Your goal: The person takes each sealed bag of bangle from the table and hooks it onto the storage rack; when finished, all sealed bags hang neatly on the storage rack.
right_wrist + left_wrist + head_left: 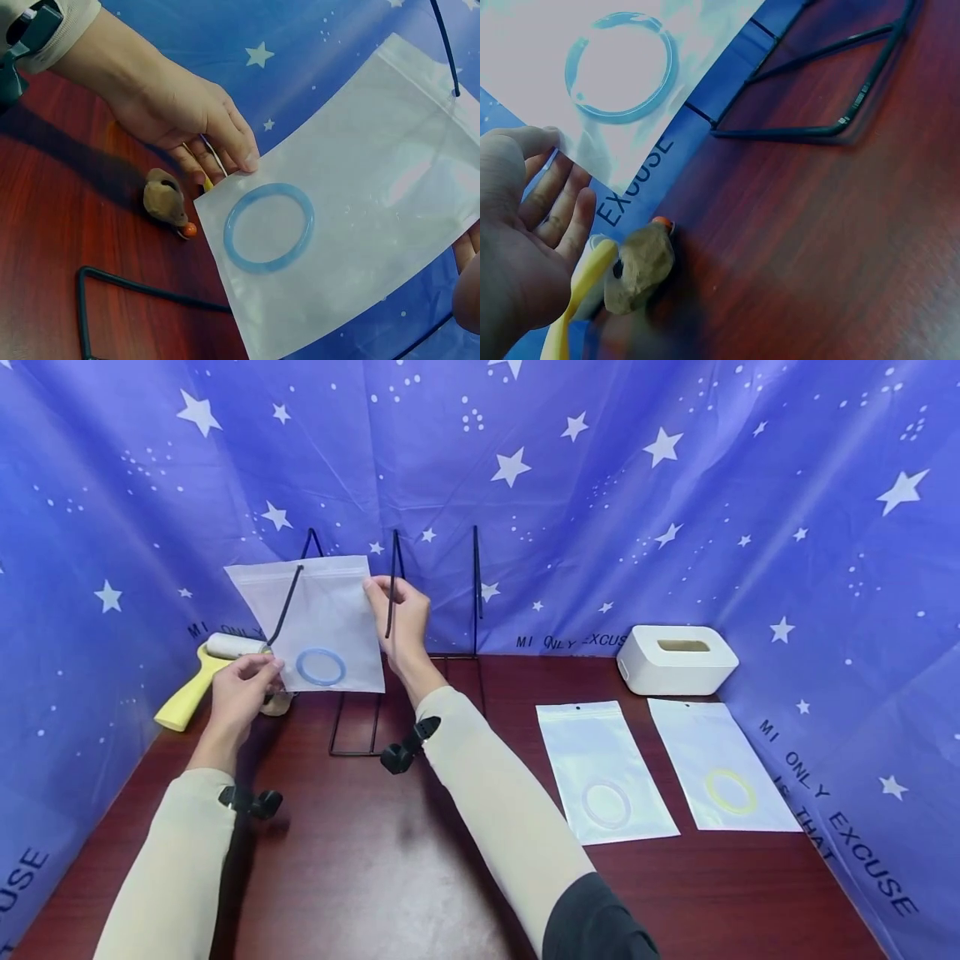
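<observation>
A white zip bag (348, 622) with a pale blue ring, like a bangle (259, 267), showing through it is on the left prong (287, 608) of a black wire rack. The prong passes through the hole near the bag's top. My left hand (238, 697) pinches the lower left edge, thumb in front and fingers behind. At the upper right edge, my right hand (405, 617) holds the bag between thumb and fingers; only a bit of that hand shows in the right wrist view.
Two more bags lie on the table at right, one with a pinkish ring (585, 802), one with a yellow ring (710, 789). Behind them stands a white tissue box (645, 664). A yellow-handled lint roller (187, 693) and a brown figure (645, 266) are at left. Starred curtains surround the table.
</observation>
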A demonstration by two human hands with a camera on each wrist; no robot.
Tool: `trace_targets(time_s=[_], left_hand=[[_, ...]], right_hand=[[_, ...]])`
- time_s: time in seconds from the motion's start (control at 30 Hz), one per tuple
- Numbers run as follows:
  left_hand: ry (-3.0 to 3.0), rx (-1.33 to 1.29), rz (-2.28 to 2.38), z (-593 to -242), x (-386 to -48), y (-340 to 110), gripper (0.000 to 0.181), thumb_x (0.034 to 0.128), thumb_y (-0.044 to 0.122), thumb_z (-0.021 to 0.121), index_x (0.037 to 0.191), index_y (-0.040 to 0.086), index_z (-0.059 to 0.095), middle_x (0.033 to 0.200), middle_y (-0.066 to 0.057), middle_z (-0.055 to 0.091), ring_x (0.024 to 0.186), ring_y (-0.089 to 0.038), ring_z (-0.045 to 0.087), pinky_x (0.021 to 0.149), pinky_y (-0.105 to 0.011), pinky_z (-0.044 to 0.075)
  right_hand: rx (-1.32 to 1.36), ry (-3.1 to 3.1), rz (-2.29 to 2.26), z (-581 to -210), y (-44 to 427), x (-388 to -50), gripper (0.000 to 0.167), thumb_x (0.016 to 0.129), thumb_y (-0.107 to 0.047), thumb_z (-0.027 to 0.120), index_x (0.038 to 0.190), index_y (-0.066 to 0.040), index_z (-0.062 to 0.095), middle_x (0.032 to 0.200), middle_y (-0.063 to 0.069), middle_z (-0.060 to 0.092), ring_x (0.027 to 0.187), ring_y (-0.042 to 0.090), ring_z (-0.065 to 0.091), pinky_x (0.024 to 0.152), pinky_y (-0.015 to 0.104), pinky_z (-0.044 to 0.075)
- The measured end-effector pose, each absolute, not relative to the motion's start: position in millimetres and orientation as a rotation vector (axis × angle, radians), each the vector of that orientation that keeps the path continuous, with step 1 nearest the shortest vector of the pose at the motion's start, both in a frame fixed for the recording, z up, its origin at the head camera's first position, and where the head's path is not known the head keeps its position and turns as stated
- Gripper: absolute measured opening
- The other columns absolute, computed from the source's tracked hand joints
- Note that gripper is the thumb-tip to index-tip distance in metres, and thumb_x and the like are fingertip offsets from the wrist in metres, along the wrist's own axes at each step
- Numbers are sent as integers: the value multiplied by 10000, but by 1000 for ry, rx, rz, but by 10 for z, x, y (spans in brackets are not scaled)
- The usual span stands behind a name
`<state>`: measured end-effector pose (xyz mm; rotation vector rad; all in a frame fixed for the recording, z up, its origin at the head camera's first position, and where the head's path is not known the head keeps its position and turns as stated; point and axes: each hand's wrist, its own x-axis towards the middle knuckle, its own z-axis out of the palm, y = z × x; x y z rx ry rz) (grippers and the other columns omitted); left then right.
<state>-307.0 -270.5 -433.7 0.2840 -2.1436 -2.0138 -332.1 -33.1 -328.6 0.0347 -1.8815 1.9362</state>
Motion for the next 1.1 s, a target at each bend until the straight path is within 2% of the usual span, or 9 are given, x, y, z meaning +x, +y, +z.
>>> trace_targets(time_s=[0.33, 0.67, 0.8, 0.93, 1.1], left_hand=[[-2202, 377, -1976, -4277, -3273, -2626, 166, 964, 346, 731, 1088, 248, 681, 878, 213, 671, 715, -7, 674, 667, -174, 588], [-2128, 463, -2022, -4280, -3382, -2540, 120, 955, 329, 745, 1024, 257, 680, 845, 201, 661, 699, -22, 646, 667, -151, 557], [-2160, 459, -1973, -4273, -3385, -2540, 122, 955, 344, 742, 1031, 266, 686, 856, 206, 652, 714, -21, 654, 680, -142, 553], [-2103, 414, -1984, -4253, -3359, -2545, 128, 948, 257, 757, 1056, 233, 691, 858, 209, 664, 717, -9, 678, 681, -128, 564], [-2000, 390, -2026, -4205, -3215, -2535, 267, 933, 143, 761, 1185, 164, 676, 915, 219, 699, 730, 24, 693, 656, -110, 563]], right_hand=[[-81, -1885, 1916, -3202, -352, -3482, 148, 919, -212, 781, 979, -80, 812, 854, 41, 760, 694, -17, 538, 629, 115, 438], [-99, -1928, 1831, -3179, -371, -3551, 127, 917, -223, 783, 964, -109, 814, 800, 7, 742, 650, -33, 513, 602, 106, 415], [-71, -1941, 1819, -3209, -340, -3545, 138, 928, -213, 777, 975, -86, 805, 827, 44, 755, 663, -25, 535, 618, 110, 438], [-16, -1972, 1766, -3309, -263, -3530, 140, 931, -184, 764, 1006, -71, 799, 912, 77, 791, 717, 20, 628, 680, 118, 479], [86, -2080, 1625, -3498, -71, -3434, 153, 938, -159, 740, 1056, -78, 792, 999, 60, 811, 874, 133, 751, 798, 142, 526]])
